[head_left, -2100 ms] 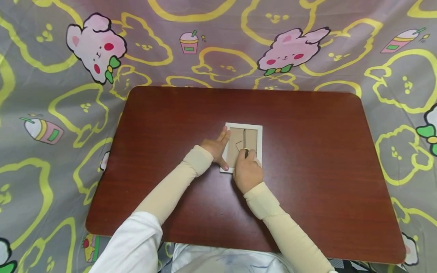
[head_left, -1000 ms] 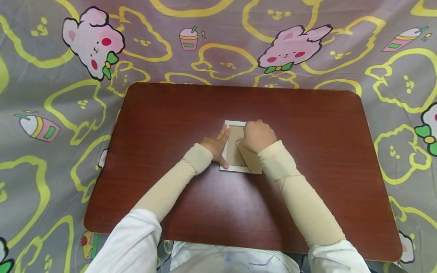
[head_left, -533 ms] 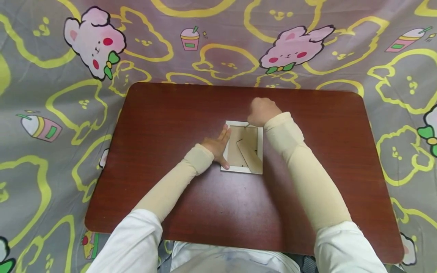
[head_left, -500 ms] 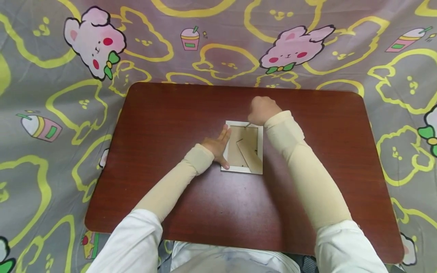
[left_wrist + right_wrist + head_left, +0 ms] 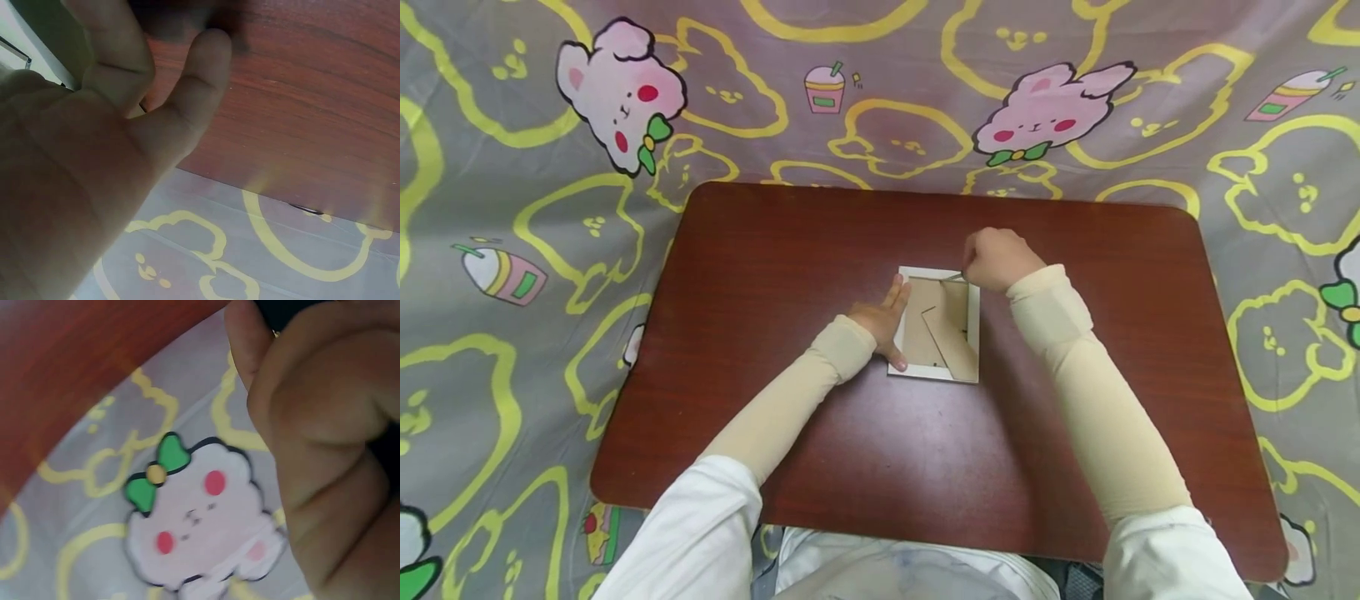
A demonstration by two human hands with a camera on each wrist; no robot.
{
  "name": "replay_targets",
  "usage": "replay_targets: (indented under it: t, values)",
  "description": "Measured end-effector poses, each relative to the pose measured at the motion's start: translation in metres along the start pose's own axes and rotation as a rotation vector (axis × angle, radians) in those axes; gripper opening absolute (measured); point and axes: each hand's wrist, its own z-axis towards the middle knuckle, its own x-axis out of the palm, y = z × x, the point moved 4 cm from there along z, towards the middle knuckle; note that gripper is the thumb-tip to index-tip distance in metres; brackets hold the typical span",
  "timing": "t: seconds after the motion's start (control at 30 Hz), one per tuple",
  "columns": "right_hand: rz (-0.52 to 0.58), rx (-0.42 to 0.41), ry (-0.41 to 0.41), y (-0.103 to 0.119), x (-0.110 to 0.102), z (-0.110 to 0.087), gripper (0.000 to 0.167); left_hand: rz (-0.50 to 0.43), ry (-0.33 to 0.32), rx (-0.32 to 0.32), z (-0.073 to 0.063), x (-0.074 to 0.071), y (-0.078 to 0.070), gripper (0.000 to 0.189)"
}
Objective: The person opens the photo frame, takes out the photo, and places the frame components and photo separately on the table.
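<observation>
A white picture frame (image 5: 973, 321) lies face down on the table, its beige backing board (image 5: 913, 337) showing with a slanted stand flap (image 5: 953, 354) on it. My left hand (image 5: 878, 323) rests along the frame's left side, fingers spread on the rim and thumb at the near left corner. My right hand (image 5: 998, 258), above the far right corner, grips a screwdriver (image 5: 952, 277). Its thin shaft slants left, with the tip at the board's far edge. The fist hides most of the handle in the head view; a dark bit of it (image 5: 300, 314) shows in the right wrist view.
The reddish-brown table (image 5: 820, 467) has rounded corners. A grey curtain (image 5: 895, 79) with cartoon bears and rabbits hangs behind it and along both sides. Small dark tabs, one a near tab (image 5: 936, 364), sit at the backing's edges.
My right hand, first low over the board with the screwdriver pointing away, has moved beyond the far edge, then slightly right and back. The stand flap came into view. My left hand stays put.
</observation>
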Motion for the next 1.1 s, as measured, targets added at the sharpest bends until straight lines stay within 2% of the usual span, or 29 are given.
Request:
replay_targets:
  t: [0.1,0.17,0.27,0.4,0.47,0.53,0.67,0.73,0.8,0.93,1.1]
  values:
    - [0.096,-0.005,-0.011,-0.014,0.000,-0.017,0.023,0.006,0.000,-0.004,-0.001,0.001,-0.001,0.149]
    - [0.178,-0.005,-0.069,-0.023,-0.002,-0.025,0.024,0.002,0.000,-0.010,0.000,0.001,0.000,0.148]
    - [0.342,0.008,-0.232,-0.035,-0.006,-0.036,0.029,0.007,-0.004,-0.016,0.000,0.001,0.001,0.148]
    - [0.641,-0.001,-0.466,-0.050,-0.002,-0.042,0.042,0.013,-0.014,-0.007,0.000,0.001,0.001,0.148]
    - [0.815,-0.047,-0.541,-0.054,0.005,-0.042,0.045,0.013,-0.013,0.001,0.000,0.001,0.001,0.148]
    - [0.978,-0.109,-0.575,-0.055,0.013,-0.040,0.044,0.015,-0.012,0.006,0.000,0.002,0.000,0.149]
    - [1.253,-0.275,-0.545,-0.052,0.033,-0.031,0.033,0.016,-0.013,0.003,0.001,0.003,0.001,0.149]
    - [1.307,-0.322,-0.512,-0.048,0.043,-0.027,0.030,0.018,-0.011,0.000,0.001,0.004,0.001,0.149]
    - [1.318,-0.334,-0.470,-0.045,0.052,-0.024,0.033,0.024,-0.003,-0.005,0.001,0.006,0.002,0.149]
    - [1.270,-0.298,-0.360,-0.040,0.063,-0.019,0.042,0.038,0.009,-0.009,0.001,0.008,0.002,0.150]
    - [1.215,-0.263,-0.280,-0.038,0.064,-0.013,0.046,0.042,-0.003,-0.007,0.002,0.005,0.002,0.149]
